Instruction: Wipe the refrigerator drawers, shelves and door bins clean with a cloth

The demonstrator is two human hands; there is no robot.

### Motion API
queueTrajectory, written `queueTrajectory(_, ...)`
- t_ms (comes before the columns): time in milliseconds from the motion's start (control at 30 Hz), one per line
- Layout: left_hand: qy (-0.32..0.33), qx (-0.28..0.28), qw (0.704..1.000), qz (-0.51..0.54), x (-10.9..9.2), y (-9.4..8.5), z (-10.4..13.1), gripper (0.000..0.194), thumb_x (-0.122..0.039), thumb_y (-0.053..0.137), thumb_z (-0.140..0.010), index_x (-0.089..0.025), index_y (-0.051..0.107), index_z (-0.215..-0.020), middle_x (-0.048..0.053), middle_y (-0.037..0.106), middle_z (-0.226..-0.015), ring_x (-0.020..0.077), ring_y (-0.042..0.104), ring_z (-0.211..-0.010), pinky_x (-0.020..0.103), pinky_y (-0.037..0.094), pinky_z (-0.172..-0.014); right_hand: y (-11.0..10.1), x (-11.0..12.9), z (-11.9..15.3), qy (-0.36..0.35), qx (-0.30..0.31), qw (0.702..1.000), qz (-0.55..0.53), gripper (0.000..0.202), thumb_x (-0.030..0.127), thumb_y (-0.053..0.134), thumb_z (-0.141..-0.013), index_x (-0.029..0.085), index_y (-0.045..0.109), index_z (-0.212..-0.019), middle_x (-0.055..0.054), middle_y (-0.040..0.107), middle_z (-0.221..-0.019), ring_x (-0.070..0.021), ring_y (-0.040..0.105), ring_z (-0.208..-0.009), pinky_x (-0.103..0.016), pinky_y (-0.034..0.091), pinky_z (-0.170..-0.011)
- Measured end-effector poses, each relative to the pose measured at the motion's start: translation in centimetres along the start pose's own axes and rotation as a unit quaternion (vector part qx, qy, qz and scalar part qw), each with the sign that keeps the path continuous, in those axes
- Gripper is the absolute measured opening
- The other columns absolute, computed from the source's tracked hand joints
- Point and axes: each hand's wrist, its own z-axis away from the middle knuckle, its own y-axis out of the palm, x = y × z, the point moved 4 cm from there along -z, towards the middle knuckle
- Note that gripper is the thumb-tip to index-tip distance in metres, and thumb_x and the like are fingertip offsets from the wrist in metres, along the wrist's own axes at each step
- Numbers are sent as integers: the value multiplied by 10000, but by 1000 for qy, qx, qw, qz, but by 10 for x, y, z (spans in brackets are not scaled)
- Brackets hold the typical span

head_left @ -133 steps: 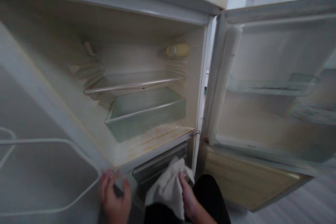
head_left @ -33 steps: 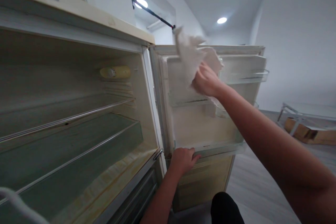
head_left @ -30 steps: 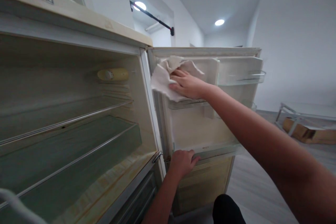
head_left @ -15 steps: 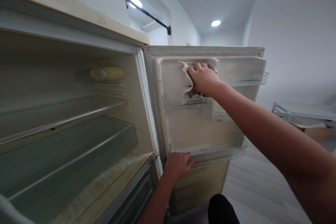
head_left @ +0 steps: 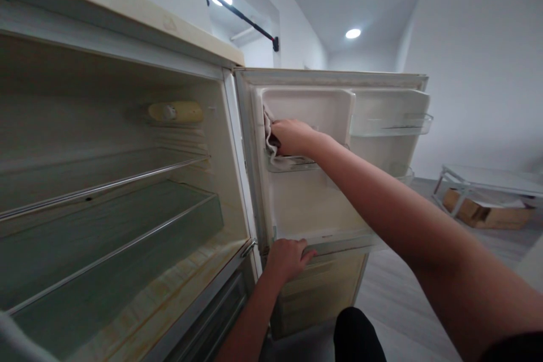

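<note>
An off-white refrigerator door [head_left: 305, 201] stands open to the right of the yellowed fridge interior. Bunched against the left inner wall of the door's upper left compartment is a pale cloth [head_left: 270, 134], with my right hand [head_left: 292, 137] closed on it. The cloth's lower edge reaches the small clear rack [head_left: 292, 167]; my fingertips are partly hidden. Lower down, my left hand [head_left: 287, 260] rests on the left part of the clear bottom door shelf [head_left: 352, 244], its thumb and forefinger apart and nothing in it.
Glass shelves [head_left: 106, 181] and a yellowed lamp cover [head_left: 176, 112] are inside the fridge at left. A closed-looking lower door [head_left: 320, 294] sits below. At right, a low table [head_left: 492, 178] stands over a cardboard box [head_left: 496, 216]. My dark-clad knee [head_left: 358, 334] is at the bottom.
My right hand has moved left with the cloth, from the compartment's right side to its left inner wall. My left hand has stayed on the bottom shelf. The view has shifted slightly.
</note>
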Motion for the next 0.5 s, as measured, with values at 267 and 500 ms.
queueTrajectory(267, -1, 7, 1000, 2, 1, -1, 1, 548, -636, 352, -989, -227, 716, -953, 108, 788, -874, 319, 760, -851, 386, 531, -714, -7, -34, 30, 96, 46, 992, 70, 443, 326, 750, -800, 110, 713, -1185, -199, 696, -1222, -345, 666, -1114, -433, 530, -904)
queueTrajectory(500, -6, 12, 1000, 1, -1, -1, 0, 563, -629, 343, -996, -214, 724, -994, 128, 787, -886, 315, 760, -875, 393, 539, -751, 2, -69, 54, 133, 30, 986, 91, 362, 254, 708, -819, 85, 722, -1138, -217, 694, -1192, -303, 665, -1060, -372, 529, -864)
